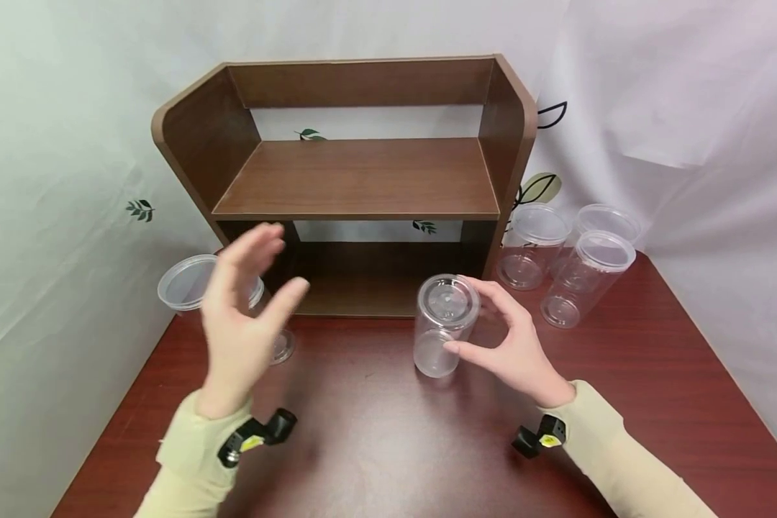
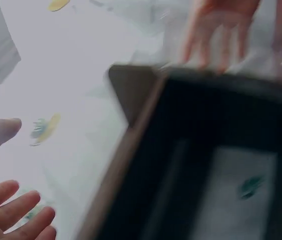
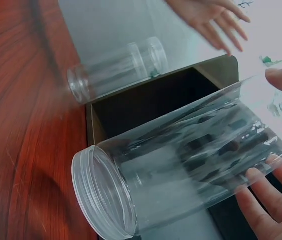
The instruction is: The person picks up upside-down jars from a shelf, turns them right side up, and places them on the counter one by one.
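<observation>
My right hand (image 1: 514, 349) grips a clear plastic jar (image 1: 445, 306), thumb on one side and fingers on the other. The jar is upside down. Its whitish lid (image 3: 103, 192) faces the tabletop in the right wrist view; whether it touches the wood I cannot tell. Raised on the left, my left hand (image 1: 236, 324) holds nothing, thumb spread from its fingers. Behind it are two lidded clear jars, one a larger jar (image 1: 188, 284), both partly hidden by the hand.
A brown two-tier wooden shelf (image 1: 356, 180) stands at the back of the dark red table (image 1: 362, 446). Right of it are three lidded clear jars, including a front jar (image 1: 585, 280). White cloth (image 1: 699, 180) with leaf prints hangs behind and at both sides.
</observation>
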Motion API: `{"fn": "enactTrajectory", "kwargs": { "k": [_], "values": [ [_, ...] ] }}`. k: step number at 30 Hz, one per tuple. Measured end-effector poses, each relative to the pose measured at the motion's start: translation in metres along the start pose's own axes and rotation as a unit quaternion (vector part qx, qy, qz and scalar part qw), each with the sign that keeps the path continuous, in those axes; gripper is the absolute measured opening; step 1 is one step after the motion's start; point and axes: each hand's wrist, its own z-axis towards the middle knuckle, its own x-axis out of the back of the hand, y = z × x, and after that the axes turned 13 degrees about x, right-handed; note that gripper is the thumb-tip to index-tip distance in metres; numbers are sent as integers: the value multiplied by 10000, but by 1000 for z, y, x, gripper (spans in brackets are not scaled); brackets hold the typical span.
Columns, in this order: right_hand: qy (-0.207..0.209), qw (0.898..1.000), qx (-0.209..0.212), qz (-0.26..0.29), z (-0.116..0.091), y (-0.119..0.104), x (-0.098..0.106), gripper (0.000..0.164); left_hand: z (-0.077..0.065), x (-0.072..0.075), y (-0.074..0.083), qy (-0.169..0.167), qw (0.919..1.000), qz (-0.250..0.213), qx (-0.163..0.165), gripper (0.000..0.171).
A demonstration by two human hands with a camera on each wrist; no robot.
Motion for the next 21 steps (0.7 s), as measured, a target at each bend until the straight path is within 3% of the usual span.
{"fn": "enactTrajectory", "kwargs": {
  "k": [3,7,12,17,21],
  "values": [
    [47,9999,-66,88,0,-3,0,86,-23,-12,-22,-727,9954,410,470,66],
    [61,9997,-80,206,0,-2,0,85,-50,-29,-62,-1613,9766,1015,998,74],
    [97,9994,-60,311,-2,-2,0,85,-76,-55,-97,-2444,9533,1373,1126,85],
    [147,9987,8,497,-4,-3,-2,85,-90,-72,-115,-2876,9390,1480,1169,95],
    [338,9958,214,829,-5,-4,-3,83,-91,-76,-119,-2846,9384,1547,1206,93]
  ]
}}
